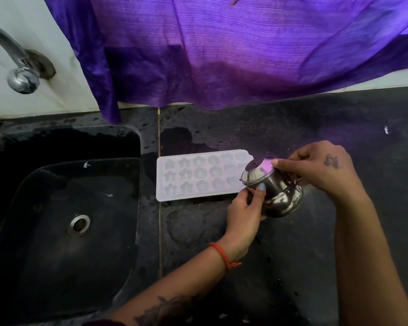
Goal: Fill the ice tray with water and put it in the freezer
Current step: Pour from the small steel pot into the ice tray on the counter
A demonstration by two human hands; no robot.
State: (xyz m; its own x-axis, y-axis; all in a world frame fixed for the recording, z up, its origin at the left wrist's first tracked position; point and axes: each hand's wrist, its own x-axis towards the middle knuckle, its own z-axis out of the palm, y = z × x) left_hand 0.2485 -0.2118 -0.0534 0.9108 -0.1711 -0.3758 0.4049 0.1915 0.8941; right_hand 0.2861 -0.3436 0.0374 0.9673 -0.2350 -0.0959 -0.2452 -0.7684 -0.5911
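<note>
We tip the steel pot (272, 191), gripped by left hand (246, 208) and right hand (316, 168), over the ice tray's (198, 175) right end; its long axis runs leftward.

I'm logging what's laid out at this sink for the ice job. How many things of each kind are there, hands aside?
Ice tray: 1
Steel pot: 1
Sink: 1
Tap: 1
Purple cloth: 1
Total: 5

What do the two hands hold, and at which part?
Both hold a steel pot, tilted toward the ice tray. The left hand grips its neck and lower side; the right hand holds its upper side near the rim.
</note>
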